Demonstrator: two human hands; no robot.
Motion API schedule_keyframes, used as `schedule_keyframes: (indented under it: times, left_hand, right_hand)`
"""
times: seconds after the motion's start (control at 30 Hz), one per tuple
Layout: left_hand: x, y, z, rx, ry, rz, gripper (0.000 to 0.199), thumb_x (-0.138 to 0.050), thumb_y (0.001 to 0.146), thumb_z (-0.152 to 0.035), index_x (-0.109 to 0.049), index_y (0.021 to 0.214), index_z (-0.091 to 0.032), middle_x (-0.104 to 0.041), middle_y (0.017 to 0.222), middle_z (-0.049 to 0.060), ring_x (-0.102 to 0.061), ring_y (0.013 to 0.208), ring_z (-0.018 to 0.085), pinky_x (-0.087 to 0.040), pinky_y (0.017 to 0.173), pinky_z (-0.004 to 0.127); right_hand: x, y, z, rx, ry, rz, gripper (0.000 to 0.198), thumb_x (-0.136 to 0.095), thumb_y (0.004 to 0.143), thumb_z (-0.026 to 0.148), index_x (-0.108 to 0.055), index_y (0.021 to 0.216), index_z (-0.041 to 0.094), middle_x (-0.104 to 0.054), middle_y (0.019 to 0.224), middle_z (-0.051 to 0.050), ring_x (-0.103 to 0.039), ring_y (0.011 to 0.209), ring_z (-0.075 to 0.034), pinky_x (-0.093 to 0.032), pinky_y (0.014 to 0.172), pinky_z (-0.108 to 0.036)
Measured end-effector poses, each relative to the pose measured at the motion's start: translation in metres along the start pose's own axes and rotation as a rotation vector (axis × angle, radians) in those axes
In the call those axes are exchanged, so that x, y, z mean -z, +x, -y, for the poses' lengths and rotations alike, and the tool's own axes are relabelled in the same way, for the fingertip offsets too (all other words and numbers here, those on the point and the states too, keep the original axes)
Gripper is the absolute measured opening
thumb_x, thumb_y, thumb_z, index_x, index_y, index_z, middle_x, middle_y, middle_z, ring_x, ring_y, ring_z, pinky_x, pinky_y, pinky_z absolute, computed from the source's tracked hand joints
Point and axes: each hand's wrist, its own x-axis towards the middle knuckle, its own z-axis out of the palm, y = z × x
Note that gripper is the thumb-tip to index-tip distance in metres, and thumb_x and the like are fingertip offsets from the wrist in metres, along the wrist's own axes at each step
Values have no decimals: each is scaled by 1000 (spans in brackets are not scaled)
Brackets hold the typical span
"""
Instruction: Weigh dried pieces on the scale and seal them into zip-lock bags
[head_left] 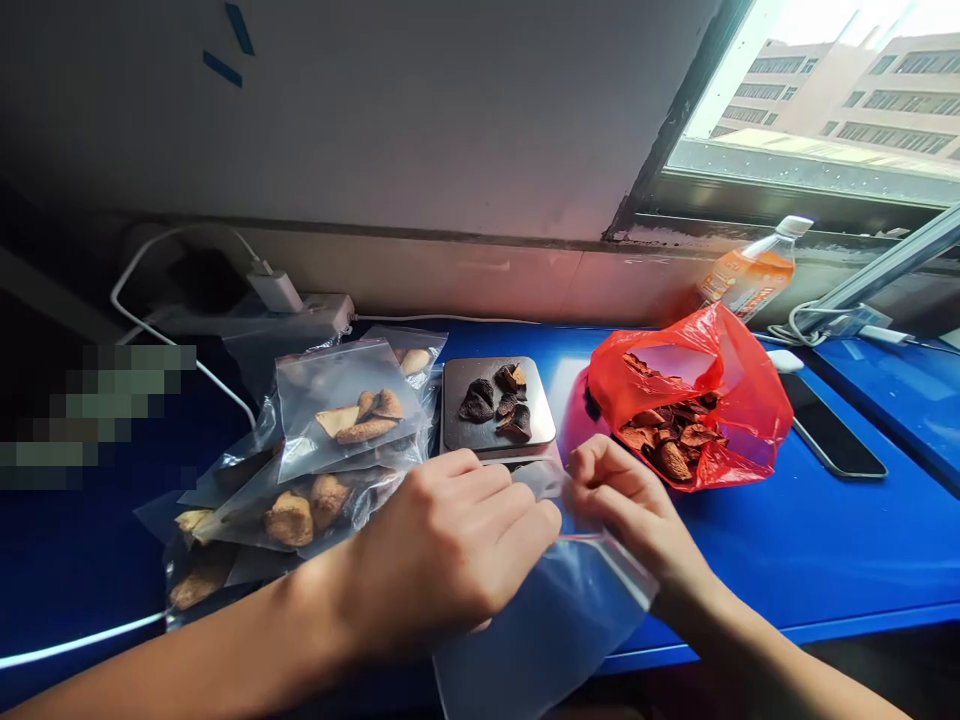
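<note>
Left hand (465,540) curled shut on clear zip bag (536,625), fingertips hidden behind knuckles; bag hangs below the grip, bottom cut off by frame. Right hand (626,510) just beside, fingers bent at bag's mouth, too blurred to tell if pinching. Beyond the grip, dark dried slices (478,400) sit on metal plate (480,369), front edge partly covered.

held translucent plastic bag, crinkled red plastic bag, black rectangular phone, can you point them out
Held translucent plastic bag (536,615): head view, on its lower body.
Crinkled red plastic bag (759,410): head view, on its right-hand wall.
Black rectangular phone (836,428): head view, middle of its dark screen.
</note>
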Motion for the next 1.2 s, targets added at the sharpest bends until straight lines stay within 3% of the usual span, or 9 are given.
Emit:
schedule_keyframes:
  times: [0.2,0.33,0.47,0.57,0.67,0.8,0.87,1.0,1.2]
  left_hand:
    - [18,13,-8,-11,-92,-62,27,-41,93,-8,-64,81,-15,-64,65,2,-60,62,14,-46,59,27]
    - [13,21,-16,-31,-180,-188,27,-41,95,-13,-66,83,-18,-69,75,3,-65,79,16,-52,77,29]
    - [19,8,-17,44,-129,-159,25,-53,93,-37,-62,112,-24,-62,127,8,-54,121,23,-45,103,40]
    - [31,-7,-16,50,10,71,63,-64,80,-59,-50,133,-29,-42,148,12,-37,137,37,-32,109,62]
    - [40,-20,-9,99,93,165,65,-70,78,-41,-45,138,-32,-41,149,13,-38,135,40,-27,108,69]
    - [41,-39,15,256,148,144,72,-67,78,-26,-35,143,-29,-48,142,15,-49,127,36,-33,106,66]
    - [38,-46,32,363,160,103,77,-68,78,-32,-30,145,-27,-47,142,15,-49,126,38,-37,104,64]
    - [30,-49,57,569,-54,11,84,-64,80,-47,-19,147,-25,-42,145,11,-48,127,35,-42,107,54]
    - [19,-45,62,664,-162,-50,89,-74,72,-47,-23,144,-31,-46,142,12,-48,129,34,-42,108,56]
  right_hand:
    - [10,-19,34,334,-765,218,21,-53,85,17,-68,95,26,-59,81,-4,-55,72,-16,-47,61,-28]
    - [5,-27,41,568,-905,311,60,-64,80,22,-45,136,34,-59,115,-9,-57,104,-27,-54,85,-42]
    - [-2,-23,41,626,-941,320,86,-72,75,30,-26,148,31,-51,131,-12,-46,123,-32,-48,99,-49]
    - [-12,-16,39,674,-996,375,84,-76,71,43,-35,143,27,-43,139,-14,-38,129,-34,-42,106,-53]
    - [-22,-2,35,714,-961,395,63,-73,75,48,-48,128,25,-50,127,-13,-46,120,-29,-45,100,-50]
    - [-18,38,21,771,-869,200,36,-61,85,39,-49,114,21,-59,97,-7,-56,89,-20,-50,81,-38]
    - [-10,66,11,820,-1011,60,46,-60,84,45,-47,120,19,-59,107,-12,-55,97,-25,-46,85,-42]
    - [-6,109,-5,759,-1329,242,81,-57,76,70,-41,137,20,-44,138,-19,-44,121,-34,-38,98,-50]
    - [-21,124,-10,650,-1532,308,49,-50,86,61,-60,104,16,-61,105,-14,-53,94,-27,-41,82,-40]
